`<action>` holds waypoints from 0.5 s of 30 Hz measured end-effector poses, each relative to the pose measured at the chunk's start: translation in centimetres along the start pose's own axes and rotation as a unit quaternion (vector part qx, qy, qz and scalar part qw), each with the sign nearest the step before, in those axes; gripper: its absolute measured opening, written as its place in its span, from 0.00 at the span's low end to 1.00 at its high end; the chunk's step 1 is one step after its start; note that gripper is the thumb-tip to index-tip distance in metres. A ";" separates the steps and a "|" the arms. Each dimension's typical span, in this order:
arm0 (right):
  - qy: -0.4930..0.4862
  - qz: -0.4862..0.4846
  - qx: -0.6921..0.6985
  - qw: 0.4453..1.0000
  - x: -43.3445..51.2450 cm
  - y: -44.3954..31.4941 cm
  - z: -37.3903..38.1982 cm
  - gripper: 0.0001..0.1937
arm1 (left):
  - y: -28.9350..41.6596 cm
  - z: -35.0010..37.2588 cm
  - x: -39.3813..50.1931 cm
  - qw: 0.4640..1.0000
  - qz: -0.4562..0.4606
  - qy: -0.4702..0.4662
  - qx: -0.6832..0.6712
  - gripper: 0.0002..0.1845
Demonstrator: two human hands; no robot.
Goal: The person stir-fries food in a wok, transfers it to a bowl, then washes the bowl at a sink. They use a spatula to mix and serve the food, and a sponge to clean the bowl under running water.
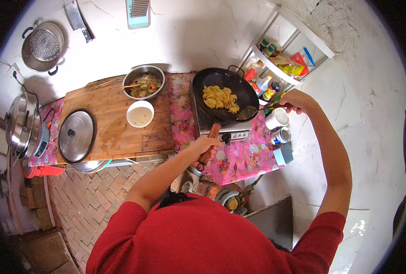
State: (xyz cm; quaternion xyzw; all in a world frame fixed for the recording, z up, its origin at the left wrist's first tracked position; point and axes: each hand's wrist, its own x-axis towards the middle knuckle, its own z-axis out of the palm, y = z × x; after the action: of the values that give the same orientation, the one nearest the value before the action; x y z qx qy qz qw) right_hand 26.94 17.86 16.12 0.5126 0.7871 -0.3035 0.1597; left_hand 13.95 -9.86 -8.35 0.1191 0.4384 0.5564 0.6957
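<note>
Yellow scrambled egg (pixel 220 98) lies in a dark wok (pixel 203 77) on a gas stove (pixel 237 134). My left hand (pixel 205 145) grips the wok's wooden handle (pixel 214 131), which points towards me. With my right hand (pixel 296 101) I hold a metal spatula (pixel 247 113) by its handle; its blade rests inside the wok at the right, beside the egg. Left of the stove, on a wooden cutting board (pixel 110 137), stand a white bowl (pixel 140 114) of pale liquid and a steel bowl (pixel 124 82) of chopped food with chopsticks (pixel 129 86) in it.
A metal lid (pixel 77 137) lies on the board's left end. Beyond it stands a steel electric pot (pixel 23 123). Bottles (pixel 263 84) and packets (pixel 295 66) fill a corner shelf (pixel 275 65) at the right. White jars (pixel 277 118) stand near my right hand. A cleaver (pixel 75 19) hangs on the wall.
</note>
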 end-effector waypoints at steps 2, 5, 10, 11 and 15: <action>0.012 -0.027 -0.045 0.999 -0.8 0.1 -1.1 0.10 | 0.0 -0.6 -2.1 0.999 0.015 -0.010 0.043 0.15; 0.081 -0.166 -0.061 0.981 -7.5 0.5 -2.3 0.13 | -2.0 -2.6 -10.4 0.998 0.032 -0.022 0.059 0.13; 0.093 -0.196 0.120 0.969 -14.9 -0.5 -1.0 0.17 | 0.6 -1.2 -15.7 0.990 0.028 0.000 0.136 0.13; 0.079 -0.220 0.167 0.958 -15.6 -1.5 -0.6 0.17 | 1.2 -1.5 -13.0 0.988 0.045 0.002 0.151 0.13; 0.096 -0.210 0.220 0.948 -15.8 -0.5 1.1 0.19 | 3.4 -2.3 -13.0 0.992 0.026 -0.017 0.120 0.13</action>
State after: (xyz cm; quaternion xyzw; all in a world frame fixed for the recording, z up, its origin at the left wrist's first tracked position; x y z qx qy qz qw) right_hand 33.08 5.80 24.36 0.3849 0.8022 -0.4452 -0.1010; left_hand 9.98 -20.79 -1.30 0.2225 0.4874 0.5153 0.6689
